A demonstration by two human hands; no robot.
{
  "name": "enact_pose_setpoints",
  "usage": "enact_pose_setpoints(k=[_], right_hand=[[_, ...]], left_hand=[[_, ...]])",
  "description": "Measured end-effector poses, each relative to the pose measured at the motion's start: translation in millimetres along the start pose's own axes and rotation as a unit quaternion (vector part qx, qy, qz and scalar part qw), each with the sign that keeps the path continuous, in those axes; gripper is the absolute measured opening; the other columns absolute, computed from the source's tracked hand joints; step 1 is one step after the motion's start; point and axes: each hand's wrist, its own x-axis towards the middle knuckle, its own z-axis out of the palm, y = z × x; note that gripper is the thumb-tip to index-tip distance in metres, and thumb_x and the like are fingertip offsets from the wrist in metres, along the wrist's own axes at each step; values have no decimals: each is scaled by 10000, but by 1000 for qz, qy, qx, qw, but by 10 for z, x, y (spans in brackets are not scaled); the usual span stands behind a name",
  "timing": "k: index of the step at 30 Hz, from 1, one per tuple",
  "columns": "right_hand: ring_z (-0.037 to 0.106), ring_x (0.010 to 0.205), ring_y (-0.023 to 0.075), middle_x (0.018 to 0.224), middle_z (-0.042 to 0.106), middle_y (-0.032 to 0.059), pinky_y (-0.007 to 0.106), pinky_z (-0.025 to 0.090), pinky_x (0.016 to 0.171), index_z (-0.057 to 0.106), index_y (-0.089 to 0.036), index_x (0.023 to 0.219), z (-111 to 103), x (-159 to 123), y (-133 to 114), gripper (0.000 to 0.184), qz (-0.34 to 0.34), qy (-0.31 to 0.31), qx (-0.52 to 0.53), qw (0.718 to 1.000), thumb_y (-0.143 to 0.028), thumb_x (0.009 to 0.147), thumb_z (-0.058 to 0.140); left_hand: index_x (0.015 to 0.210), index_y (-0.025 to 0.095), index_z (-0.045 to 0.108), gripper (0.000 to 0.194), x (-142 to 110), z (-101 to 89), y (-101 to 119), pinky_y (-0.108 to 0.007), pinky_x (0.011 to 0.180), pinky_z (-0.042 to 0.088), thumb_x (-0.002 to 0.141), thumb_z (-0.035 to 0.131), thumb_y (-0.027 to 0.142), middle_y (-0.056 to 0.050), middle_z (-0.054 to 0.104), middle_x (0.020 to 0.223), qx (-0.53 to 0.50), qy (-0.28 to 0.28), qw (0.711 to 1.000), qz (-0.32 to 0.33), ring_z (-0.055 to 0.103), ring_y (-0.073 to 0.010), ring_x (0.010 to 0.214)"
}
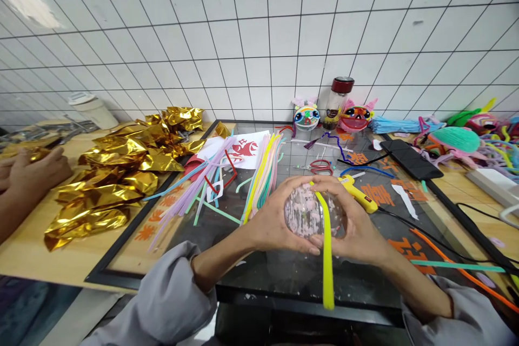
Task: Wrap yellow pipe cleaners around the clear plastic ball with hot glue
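Observation:
A clear round ball [304,211] with whitish-pink patches on it is held up over the dark table board. My left hand [279,219] wraps its left side, and my right hand [357,224] wraps its right side. Across the ball's front runs a yellow pipe cleaner [327,254], its top near my fingertips and its lower end hanging free. Just behind my right hand lies a yellow hot glue gun [360,194]. Red-handled scissors [321,166] rest beyond the ball.
Bundled pastel pipe cleaners [263,173] lie left of centre, beside crumpled gold foil [117,173]. Two decorated animal-face balls [306,114] and a lidded glass bottle [335,102] stand by the tiled wall. A black phone [411,159] lies at right. Another person's hands [36,167] are at far left.

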Motion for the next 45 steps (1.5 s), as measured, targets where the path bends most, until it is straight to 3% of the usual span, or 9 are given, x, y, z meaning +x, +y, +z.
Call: enact_pose_setpoints(k=[5,12,20,25,32,37,45], right_hand=[[526,1258,286,1299,552,90,464,439,1080,456,-284,1321,6,16,-12,670,10,-10,23,1000,-290,724,761],[530,1281,290,1394,508,107,476,427,1107,376,-270,1413,38,-19,-11,813,85,-21,37,996,-287,703,772],[425,1406,332,1535,408,135,536,365,1158,295,-282,1521,25,-34,18,953,95,-48,59,993,-489,737,795],[340,1469,325,1570,363,127,546,348,1166,222,-313,1566,-4,-58,40,955,79,-79,37,993,-526,792,741],[182,1523,375,1651,235,120,666,277,1145,87,-345,1593,-44,-136,125,1011,89,-112,-4,990,-555,817,701],[157,1530,352,1673,166,97,632,268,1167,25,-350,1593,-44,-147,110,1001,87,-120,-7,989,-533,851,672],[154,1534,330,1678,148,75,589,221,1201,33,-342,1596,-33,-132,72,1014,126,-129,28,983,-553,839,675]], left_hand=[[1384,241,492,1075,1,-7,31,-494,1190,307,430,964,400,-111,493,1446,7,2,1000,-11,466,-363,1334],[1355,234,482,1159,-11,0,34,-499,1163,327,335,978,473,-111,516,1388,17,19,998,-64,488,-371,1289],[1293,238,494,1097,-6,15,38,-486,1126,371,333,975,460,-98,538,1329,6,27,996,-82,506,-361,1253],[1291,224,476,1086,-14,15,49,-492,1142,349,353,966,465,-105,525,1339,26,28,996,-86,494,-361,1258],[1302,232,485,1055,-19,18,79,-486,1167,327,390,956,475,-101,516,1376,13,24,997,-78,481,-364,1294],[1335,242,476,1026,-16,20,72,-451,1150,364,444,947,436,-91,544,1374,-1,14,997,-72,504,-346,1290],[1325,211,469,1005,-12,35,20,-500,1119,405,432,906,359,-115,561,1351,41,22,998,-42,545,-363,1250]])
